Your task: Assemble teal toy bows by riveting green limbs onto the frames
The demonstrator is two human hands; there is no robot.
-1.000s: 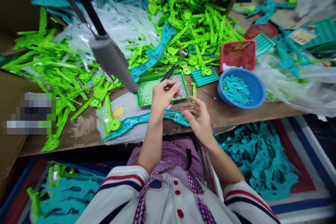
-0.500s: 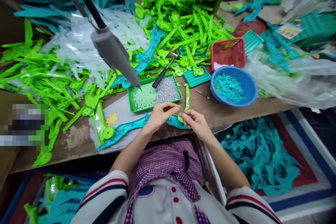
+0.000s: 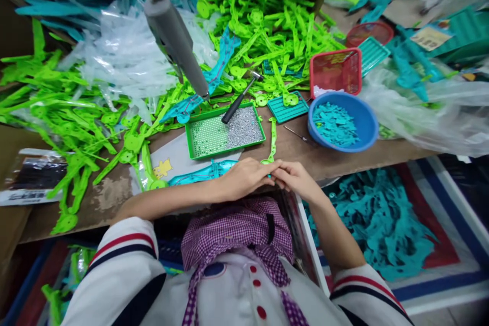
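Note:
A long translucent blue plastic part (image 3: 198, 175) with a thin wire along it lies at the front edge of the table. My left hand (image 3: 248, 178) reaches across its right end, fingers closed together and pointing right. My right hand (image 3: 296, 178) meets those fingertips, pinching at the same end, where a bit of blue shows between the fingers. Both hands hide most of that end. Just behind them lies a narrow green plastic strip (image 3: 272, 137), its round near end partly covered. A green tray (image 3: 191, 145) of small metal screws sits behind the left hand.
A grey electric screwdriver (image 3: 175, 43) hangs over the tray, and a hammer (image 3: 239, 102) rests on it. Tweezers (image 3: 296, 133) and a blue bowl (image 3: 370, 127) of small blue pieces stand right. Green parts (image 3: 263, 25) pile up behind; a bin of blue parts (image 3: 385, 224) sits below right.
My left hand has moved right and down, coming together with my right hand at the part's right end. The screwdriver now hangs slightly higher above the tray.

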